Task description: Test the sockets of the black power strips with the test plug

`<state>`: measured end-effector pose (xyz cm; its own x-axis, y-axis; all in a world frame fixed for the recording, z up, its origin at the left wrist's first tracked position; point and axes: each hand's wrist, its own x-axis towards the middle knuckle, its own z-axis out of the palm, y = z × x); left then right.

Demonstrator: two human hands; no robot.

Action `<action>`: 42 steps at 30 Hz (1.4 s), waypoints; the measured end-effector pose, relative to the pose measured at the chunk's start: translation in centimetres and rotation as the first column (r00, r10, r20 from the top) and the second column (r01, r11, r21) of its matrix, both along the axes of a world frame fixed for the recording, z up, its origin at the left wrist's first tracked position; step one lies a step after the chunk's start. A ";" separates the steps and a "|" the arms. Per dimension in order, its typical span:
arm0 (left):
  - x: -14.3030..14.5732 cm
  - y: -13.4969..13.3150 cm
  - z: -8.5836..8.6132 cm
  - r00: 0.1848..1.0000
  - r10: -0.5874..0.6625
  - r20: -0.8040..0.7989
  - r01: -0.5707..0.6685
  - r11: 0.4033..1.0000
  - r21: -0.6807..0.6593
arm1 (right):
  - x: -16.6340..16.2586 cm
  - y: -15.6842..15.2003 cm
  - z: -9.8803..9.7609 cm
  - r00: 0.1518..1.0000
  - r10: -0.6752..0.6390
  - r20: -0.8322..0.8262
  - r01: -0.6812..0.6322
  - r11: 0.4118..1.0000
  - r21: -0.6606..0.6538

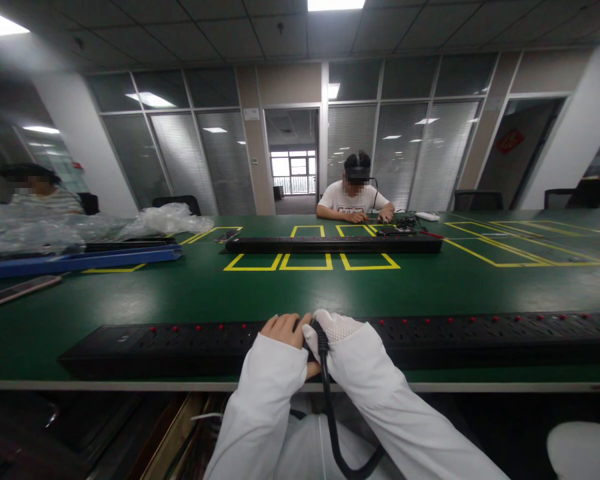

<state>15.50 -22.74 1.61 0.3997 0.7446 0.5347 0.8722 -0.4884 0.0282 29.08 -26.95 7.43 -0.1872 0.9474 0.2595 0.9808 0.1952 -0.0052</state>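
Observation:
A long black power strip (160, 347) with a row of red buttons or lights and sockets lies along the near edge of the table. My left hand (285, 330), bare, lies across its middle, fingers over the top and thumb on the front side, gripping it. Right beside it, my right hand (337, 327) wears a white dotted glove and is closed round a black plug (322, 341) over the strip. From the plug a thick black cable (333, 413) hangs down to my lap. Whether the plug's pins sit in a socket is hidden by my hands.
Another black power strip (335, 245) lies farther back across yellow tape outlines. A person in a white shirt (355, 200) works opposite, near tangled cables (405, 223). At left are clear plastic bags (80, 223), a blue long piece (130, 259) and another person (40, 190).

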 end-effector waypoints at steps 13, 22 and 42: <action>0.0 -0.1 0.2 1.000 0.006 -0.016 -0.006 1.000 -0.008 | -0.1 0.1 -0.2 1.000 0.000 -0.003 0.000 1.000 0.012; 0.0 -0.1 0.3 1.000 0.006 -0.029 -0.007 1.000 -0.016 | -0.1 0.1 -0.3 1.000 -0.006 -0.008 0.006 1.000 0.013; 0.1 -0.2 0.5 1.000 0.010 -0.016 -0.010 1.000 -0.029 | -0.1 0.0 -0.2 1.000 -0.008 -0.001 0.008 1.000 0.015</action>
<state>15.55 -22.92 2.10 0.4005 0.7635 0.5066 0.8775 -0.4788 0.0279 29.00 -26.91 7.20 -0.1795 0.9450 0.2735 0.9823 0.1875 -0.0033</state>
